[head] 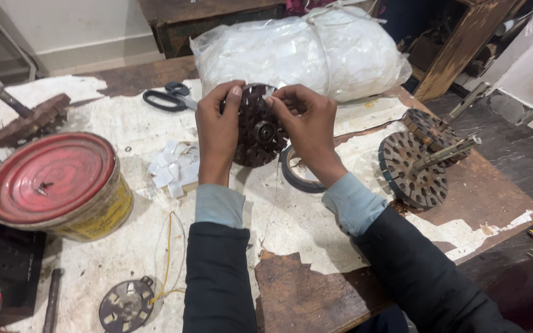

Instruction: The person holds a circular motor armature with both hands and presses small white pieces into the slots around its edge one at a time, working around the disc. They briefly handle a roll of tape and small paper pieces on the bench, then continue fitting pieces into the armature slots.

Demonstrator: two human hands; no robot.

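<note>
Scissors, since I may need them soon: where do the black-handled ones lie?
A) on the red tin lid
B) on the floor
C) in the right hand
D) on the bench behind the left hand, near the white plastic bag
D: the scissors lie flat on the bench beyond the left hand, beside the white plastic bag.

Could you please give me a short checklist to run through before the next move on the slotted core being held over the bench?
1. Slotted round core held by both hands: ok, left hand grips its left edge, right hand its upper right.
2. White slip at the core's top slot under the right fingertips: cannot tell whether it is seated.
3. Supply of cut white paper pieces within reach: ok, the pile lies just left of the left wrist.
4. Scissors off the working spot: ok, they lie behind the left hand.
5. Tape roll free: not ok, partly under the right wrist.
</note>
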